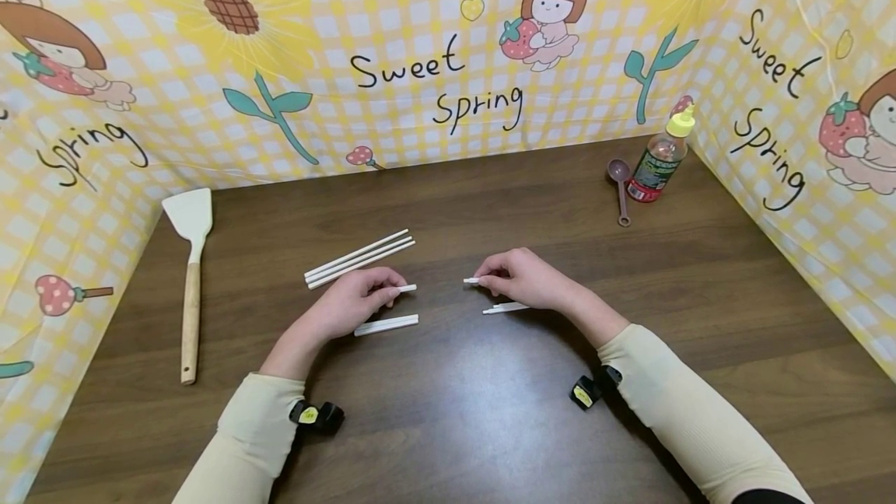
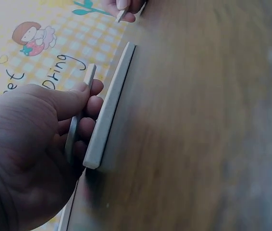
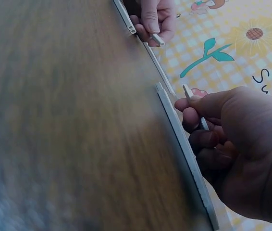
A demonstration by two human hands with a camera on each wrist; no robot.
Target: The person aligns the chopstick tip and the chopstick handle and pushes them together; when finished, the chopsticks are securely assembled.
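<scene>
My left hand (image 1: 353, 302) pinches a short white stick (image 1: 409, 288) between thumb and fingers, its end pointing right. Opposite it, my right hand (image 1: 521, 278) pinches another white stick (image 1: 470, 281), whose narrow tip points left; a gap separates the two. In the right wrist view, the left stick's end (image 3: 161, 42) looks hollow. Short white pieces (image 1: 388, 324) lie side by side just below the left hand. More short pieces with thin pegs (image 1: 505, 307) lie under the right hand, partly hidden by it. Behind the left hand rest three longer white sticks (image 1: 360, 259).
A white spatula (image 1: 191, 278) with a wooden handle lies at the left. At the back right are a brown measuring spoon (image 1: 621, 189) and a bottle with a yellow cap (image 1: 658, 162). Patterned cloth (image 1: 420, 37) borders the wooden table (image 1: 462, 426) on three sides.
</scene>
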